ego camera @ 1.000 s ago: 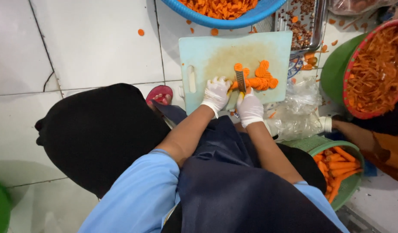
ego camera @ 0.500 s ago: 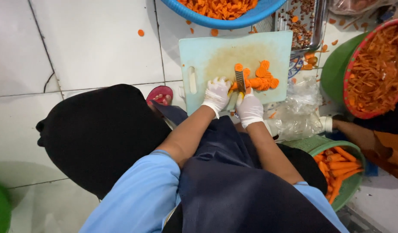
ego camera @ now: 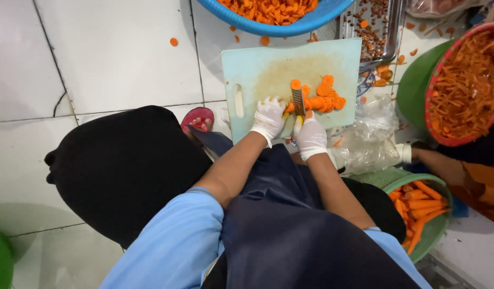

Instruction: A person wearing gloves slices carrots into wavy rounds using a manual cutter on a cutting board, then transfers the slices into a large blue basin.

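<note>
You're mid-slice: your right hand (ego camera: 311, 135) grips the crinkle cutter (ego camera: 298, 101), your left hand (ego camera: 268, 116) pins the carrot (ego camera: 290, 108) near the cutting board's (ego camera: 257, 69) front edge, slices (ego camera: 324, 96) piling right. Next you'd probably inch those fingers back before chopping.

**White tiled floor, ringed with tubs**

The floor (ego camera: 113, 59) is laid in large glossy white tiles with thin dark grout lines, lit evenly from above. A blue basin (ego camera: 279, 24) sits at the top edge, a green tub with a red basket (ego camera: 461, 80) at the right, another green tub (ego camera: 434, 227) lower right. A metal tray (ego camera: 383, 27) lies near the basin, and crumpled clear plastic (ego camera: 373, 134) beside it.
</note>
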